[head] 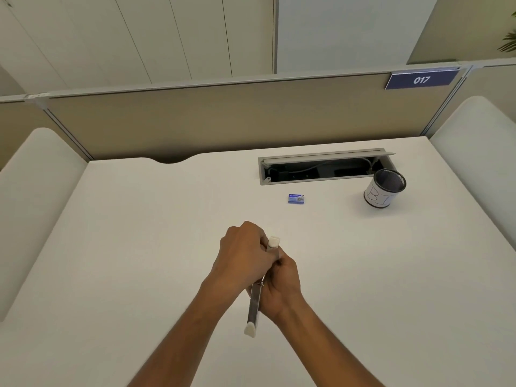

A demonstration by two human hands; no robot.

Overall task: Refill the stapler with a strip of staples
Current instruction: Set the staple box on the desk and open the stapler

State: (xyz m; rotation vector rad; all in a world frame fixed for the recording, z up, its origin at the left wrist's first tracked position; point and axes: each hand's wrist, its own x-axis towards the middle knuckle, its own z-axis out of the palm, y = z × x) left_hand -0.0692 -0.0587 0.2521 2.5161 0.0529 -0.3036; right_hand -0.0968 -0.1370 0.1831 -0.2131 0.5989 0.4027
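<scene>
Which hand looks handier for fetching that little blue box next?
Probably the right hand. The blue staple box lies ahead and to the right of both hands, nearer its side. The left hand grips the stapler too and could steady it alone.

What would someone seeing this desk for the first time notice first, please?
Both hands, left hand and right hand, meet at the desk's near centre, gripping a long silver stapler. Beyond them lies a small blue staple box, and a mesh pen cup stands far right beside the open cable tray.
</scene>
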